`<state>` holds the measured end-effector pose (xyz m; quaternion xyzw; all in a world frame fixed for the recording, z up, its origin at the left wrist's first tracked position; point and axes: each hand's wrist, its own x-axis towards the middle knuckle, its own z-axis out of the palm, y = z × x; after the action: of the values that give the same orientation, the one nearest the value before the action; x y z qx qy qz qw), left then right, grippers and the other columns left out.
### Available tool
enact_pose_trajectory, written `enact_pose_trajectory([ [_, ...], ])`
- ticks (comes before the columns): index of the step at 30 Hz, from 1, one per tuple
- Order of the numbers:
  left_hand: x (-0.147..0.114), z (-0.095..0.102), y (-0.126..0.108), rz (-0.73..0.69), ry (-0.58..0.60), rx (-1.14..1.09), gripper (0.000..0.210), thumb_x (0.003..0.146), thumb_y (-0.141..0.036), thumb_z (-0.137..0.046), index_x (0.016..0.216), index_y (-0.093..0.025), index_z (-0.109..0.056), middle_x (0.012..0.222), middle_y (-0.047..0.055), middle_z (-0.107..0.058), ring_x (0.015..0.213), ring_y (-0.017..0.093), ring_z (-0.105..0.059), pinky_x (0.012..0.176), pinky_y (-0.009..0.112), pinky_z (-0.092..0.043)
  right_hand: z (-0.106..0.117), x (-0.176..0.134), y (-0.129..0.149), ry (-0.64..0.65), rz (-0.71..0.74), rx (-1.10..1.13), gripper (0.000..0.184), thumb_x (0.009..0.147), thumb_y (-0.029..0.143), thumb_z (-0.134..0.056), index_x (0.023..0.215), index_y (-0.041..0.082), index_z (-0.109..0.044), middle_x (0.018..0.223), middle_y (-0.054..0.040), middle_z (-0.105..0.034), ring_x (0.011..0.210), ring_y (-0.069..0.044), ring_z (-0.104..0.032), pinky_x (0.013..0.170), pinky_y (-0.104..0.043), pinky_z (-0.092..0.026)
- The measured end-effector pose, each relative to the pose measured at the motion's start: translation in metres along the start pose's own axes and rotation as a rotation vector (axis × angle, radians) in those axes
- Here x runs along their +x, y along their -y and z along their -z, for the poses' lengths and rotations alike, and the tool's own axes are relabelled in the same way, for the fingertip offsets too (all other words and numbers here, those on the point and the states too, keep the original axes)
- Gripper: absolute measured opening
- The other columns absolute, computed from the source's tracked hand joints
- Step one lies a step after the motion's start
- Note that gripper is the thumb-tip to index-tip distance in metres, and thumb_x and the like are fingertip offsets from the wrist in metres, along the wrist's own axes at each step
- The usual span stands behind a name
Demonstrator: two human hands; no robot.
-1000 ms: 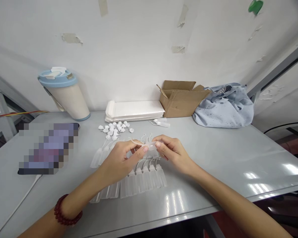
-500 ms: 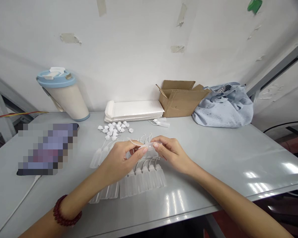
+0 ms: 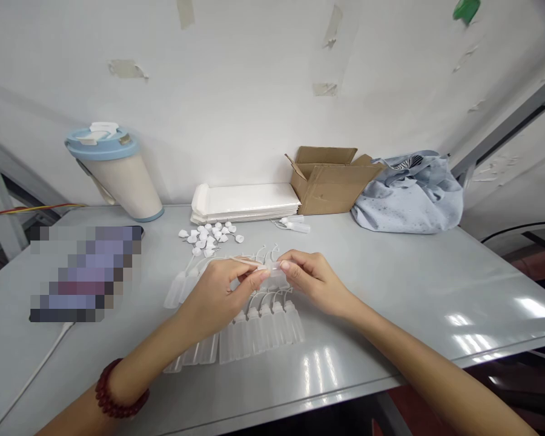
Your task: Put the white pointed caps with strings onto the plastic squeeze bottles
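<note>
Between my two hands is a small translucent plastic bottle (image 3: 274,266), raised a little above the table. My left hand (image 3: 222,287) pinches its neck end, where a thin pale strap (image 3: 247,261) runs back over the fingers. The bottle's body sits between the thumb and fingers of my right hand (image 3: 315,280). Below them, several similar bottles (image 3: 266,330) lie side by side, their thin straps curling from the necks. More bottles (image 3: 177,289) lie left of my left hand, which partly hides the group. White cone-shaped caps (image 3: 204,237) are heaped behind.
At the back are a stack of white padded envelopes (image 3: 247,203), an open cardboard box (image 3: 333,188) and a blue-grey cloth bag (image 3: 409,197). Two small bottles (image 3: 295,226) lie before the box. A tumbler (image 3: 127,181) and a phone on a cable (image 3: 88,272) are on the left.
The pale strap by my left fingers lies flatter than before, when it arched above them. Both hands keep nearly the same place and hold on the bottle.
</note>
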<state>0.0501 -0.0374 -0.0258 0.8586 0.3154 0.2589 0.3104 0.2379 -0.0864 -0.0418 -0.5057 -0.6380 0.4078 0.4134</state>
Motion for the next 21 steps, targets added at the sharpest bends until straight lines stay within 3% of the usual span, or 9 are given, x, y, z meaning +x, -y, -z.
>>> enact_pose_trajectory([
  [5,-0.001,-0.003,0.002,-0.094,-0.048,0.059,0.034,0.092,-0.022,-0.046,0.059,-0.017,-0.054,0.054,-0.004,-0.050,0.052,0.011,-0.047,0.055,0.023,-0.039,-0.001,0.001,-0.001,0.032,-0.093,0.161,0.041,0.092,0.046,-0.043,0.062,0.019,-0.038,0.050,0.0079,-0.030,0.045,-0.006,-0.023,0.043,-0.021,-0.020],
  [10,-0.004,-0.009,0.008,-0.440,-0.193,0.297,0.018,0.091,-0.012,-0.045,0.079,-0.015,-0.058,0.063,0.001,-0.055,0.060,0.015,-0.043,0.058,0.028,-0.038,0.000,0.004,-0.004,0.125,-0.189,0.381,0.047,0.089,0.052,-0.047,0.058,0.020,-0.030,0.046,0.0100,-0.025,0.040,-0.004,-0.017,0.039,-0.021,-0.016],
  [13,-0.005,-0.011,0.010,-0.534,-0.227,0.403,0.012,0.090,-0.009,-0.047,0.086,-0.014,-0.056,0.070,0.005,-0.059,0.064,0.017,-0.044,0.060,0.030,-0.038,-0.001,0.005,-0.005,0.127,-0.189,0.463,0.048,0.089,0.052,-0.048,0.057,0.020,-0.031,0.046,0.0095,-0.026,0.039,-0.004,-0.018,0.038,-0.021,-0.018],
  [17,-0.005,-0.010,0.008,-0.445,-0.236,0.282,0.009,0.088,-0.011,-0.050,0.087,-0.015,-0.057,0.066,0.002,-0.056,0.063,0.016,-0.045,0.061,0.029,-0.040,-0.003,0.003,-0.003,0.078,-0.157,0.371,0.042,0.090,0.050,-0.047,0.063,0.018,-0.044,0.048,0.0083,-0.031,0.041,-0.006,-0.026,0.041,-0.021,-0.024],
  [19,-0.005,-0.009,0.004,-0.352,-0.245,0.193,0.009,0.087,-0.013,-0.050,0.083,-0.017,-0.057,0.065,0.001,-0.056,0.064,0.015,-0.048,0.062,0.028,-0.041,-0.003,0.001,-0.001,0.022,-0.073,0.162,0.031,0.089,0.045,-0.051,0.081,0.016,-0.056,0.054,0.0058,-0.041,0.046,-0.008,-0.035,0.045,-0.022,-0.030],
  [21,-0.004,-0.007,0.001,-0.233,-0.230,0.130,0.011,0.088,-0.017,-0.050,0.080,-0.017,-0.058,0.068,0.001,-0.059,0.068,0.015,-0.052,0.064,0.028,-0.043,-0.003,-0.001,-0.002,-0.053,0.097,-0.112,0.025,0.090,0.038,-0.053,0.100,0.016,-0.058,0.067,0.0006,-0.052,0.056,-0.011,-0.044,0.053,-0.024,-0.036],
])
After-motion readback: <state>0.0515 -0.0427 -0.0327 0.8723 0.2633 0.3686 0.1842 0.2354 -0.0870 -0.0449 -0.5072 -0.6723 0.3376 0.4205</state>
